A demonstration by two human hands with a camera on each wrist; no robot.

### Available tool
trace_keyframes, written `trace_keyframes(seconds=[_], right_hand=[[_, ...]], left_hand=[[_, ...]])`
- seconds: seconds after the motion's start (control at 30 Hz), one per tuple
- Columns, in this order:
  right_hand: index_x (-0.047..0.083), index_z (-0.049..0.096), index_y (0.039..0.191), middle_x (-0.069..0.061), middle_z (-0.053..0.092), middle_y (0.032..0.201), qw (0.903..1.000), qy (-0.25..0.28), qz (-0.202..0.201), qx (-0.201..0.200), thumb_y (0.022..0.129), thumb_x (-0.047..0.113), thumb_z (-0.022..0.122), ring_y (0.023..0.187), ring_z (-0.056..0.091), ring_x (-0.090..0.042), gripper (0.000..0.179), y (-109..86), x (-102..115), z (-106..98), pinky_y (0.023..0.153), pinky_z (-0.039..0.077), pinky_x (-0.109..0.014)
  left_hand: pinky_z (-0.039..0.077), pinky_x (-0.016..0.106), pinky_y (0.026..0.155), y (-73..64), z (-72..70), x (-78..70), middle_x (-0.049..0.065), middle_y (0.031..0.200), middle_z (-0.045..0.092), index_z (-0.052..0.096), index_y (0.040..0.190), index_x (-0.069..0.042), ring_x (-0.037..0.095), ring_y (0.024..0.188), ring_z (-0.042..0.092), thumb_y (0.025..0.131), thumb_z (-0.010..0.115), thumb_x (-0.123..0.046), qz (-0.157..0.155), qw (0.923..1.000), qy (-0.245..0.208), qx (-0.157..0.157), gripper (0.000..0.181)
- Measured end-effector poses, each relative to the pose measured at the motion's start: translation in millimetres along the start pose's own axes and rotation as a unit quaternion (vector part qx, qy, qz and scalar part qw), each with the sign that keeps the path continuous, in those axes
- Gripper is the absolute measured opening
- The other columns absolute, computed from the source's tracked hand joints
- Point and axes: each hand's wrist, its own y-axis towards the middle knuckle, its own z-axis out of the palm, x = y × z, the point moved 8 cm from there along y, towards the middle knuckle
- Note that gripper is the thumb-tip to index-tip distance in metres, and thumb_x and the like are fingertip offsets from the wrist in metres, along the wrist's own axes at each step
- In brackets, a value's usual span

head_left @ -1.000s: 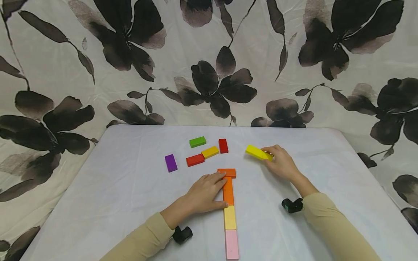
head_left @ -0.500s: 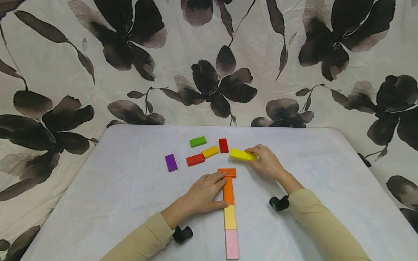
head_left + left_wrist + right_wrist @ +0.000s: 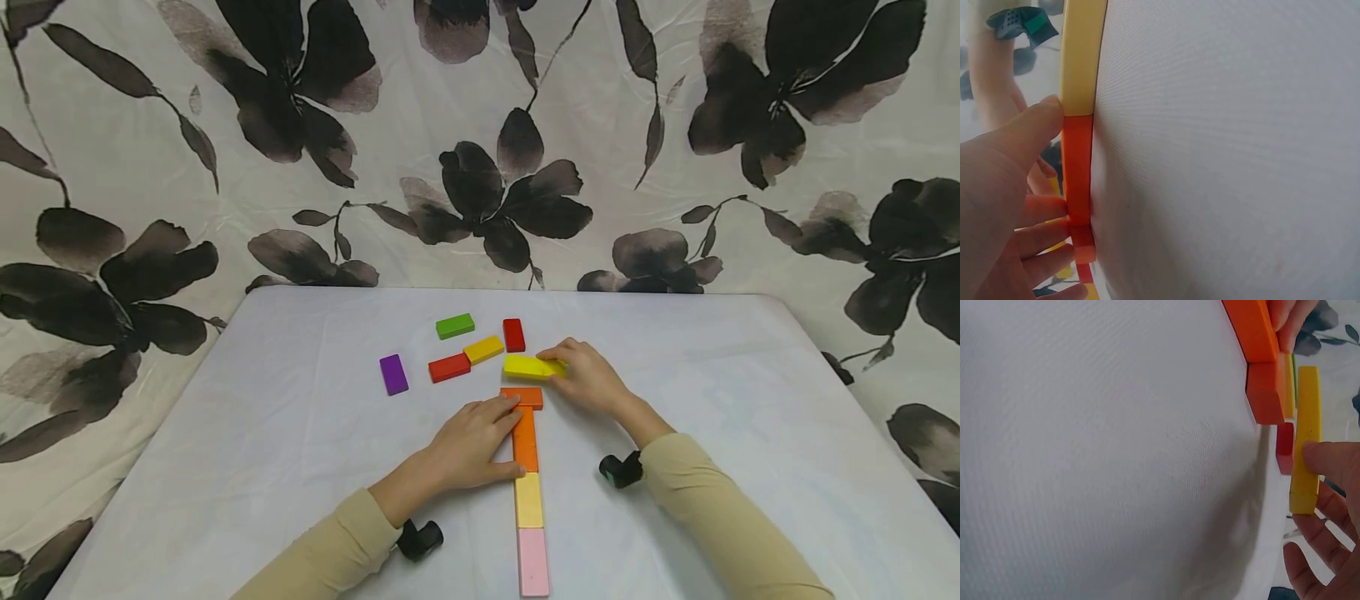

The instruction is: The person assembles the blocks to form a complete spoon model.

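A row of blocks runs away from the near edge of the table in the head view: pink [image 3: 533,562], pale yellow [image 3: 528,502], orange [image 3: 527,443], then a shorter orange block [image 3: 531,395] set crosswise at the far end. My left hand [image 3: 465,446] rests on the two orange blocks with its fingertips, fingers extended, while its thumb touches near the orange and pale yellow joint [image 3: 1077,116]. Between thumb and fingers my right hand [image 3: 588,379] pinches one end of a long bright yellow block [image 3: 1307,412]. It hangs just beyond the crosswise block, above the table.
Loose blocks lie farther back: green [image 3: 454,326], red [image 3: 513,335], small yellow [image 3: 483,350], another red [image 3: 449,367] and purple [image 3: 393,374]. The white table [image 3: 285,433] ends at a floral cloth [image 3: 420,100]. Black wrist cameras [image 3: 420,541] hang below both forearms.
My right hand has carried the bright yellow block leftward, from the right side to just beyond the crosswise orange block. The left hand and the row of blocks stay in place.
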Motion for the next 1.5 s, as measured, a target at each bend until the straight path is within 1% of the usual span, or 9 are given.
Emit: trace_keyframes(seconds=[0.17,0.4,0.57,0.7,1.07,1.5], right_hand=[[0.011,0.063,0.117,-0.008,0.058,0.108,0.9999,-0.009,-0.003,0.006,0.082,0.013,0.066,0.096,0.053,-0.024,0.034,0.1,6.5,6.4,0.088,0.046,-0.04],[0.013,0.063,0.117,-0.006,0.058,0.11,0.9996,-0.016,0.005,0.023,0.084,0.014,0.065,0.096,0.052,-0.022,0.034,1.5,12.1,12.9,0.088,0.046,-0.037],[0.012,0.064,0.117,-0.007,0.058,0.111,0.9991,-0.03,-0.002,0.029,0.084,0.014,0.065,0.097,0.053,-0.022,0.033,2.8,16.4,16.6,0.088,0.046,-0.037],[0.013,0.065,0.115,-0.006,0.059,0.109,0.9987,-0.04,-0.01,0.028,0.084,0.014,0.066,0.096,0.054,-0.022,0.032,2.5,20.1,18.3,0.087,0.047,-0.038],[0.013,0.066,0.114,-0.005,0.06,0.107,0.9983,-0.042,-0.007,0.039,0.083,0.013,0.066,0.095,0.054,-0.02,0.031,0.7,25.9,21.2,0.087,0.047,-0.036],[0.013,0.065,0.116,-0.005,0.061,0.109,0.9975,-0.026,-0.006,0.065,0.085,0.013,0.063,0.099,0.056,-0.021,0.03,2.6,23.9,21.2,0.091,0.046,-0.038]], left_hand=[[0.035,0.042,0.104,-2.5,0.0,-0.5,0.01,0.141,0.042,0.05,0.132,-0.005,0.023,0.13,0.038,0.079,0.063,-0.055,0.006,1.0,0.003,-0.003,0.073],[0.035,0.042,0.104,-5.2,1.3,-1.1,0.01,0.14,0.042,0.05,0.132,-0.006,0.024,0.13,0.039,0.079,0.062,-0.055,0.012,0.9999,0.008,-0.005,0.073],[0.034,0.042,0.104,-6.6,2.6,0.1,0.009,0.141,0.041,0.05,0.132,-0.006,0.024,0.13,0.038,0.079,0.062,-0.055,0.01,0.9999,0.007,-0.002,0.074],[0.034,0.042,0.104,-7.8,4.0,0.9,0.009,0.142,0.04,0.049,0.133,-0.006,0.024,0.13,0.038,0.079,0.062,-0.054,0.01,0.9999,0.002,0.002,0.074],[0.034,0.042,0.104,-11.6,5.6,1.7,0.009,0.142,0.039,0.049,0.133,-0.006,0.023,0.13,0.038,0.079,0.063,-0.054,0.015,0.9999,0.0,0.0,0.074],[0.035,0.041,0.103,-8.8,0.0,1.3,0.01,0.143,0.039,0.049,0.133,-0.005,0.024,0.129,0.039,0.078,0.064,-0.053,0.02,0.9998,-0.008,0.0,0.074]])
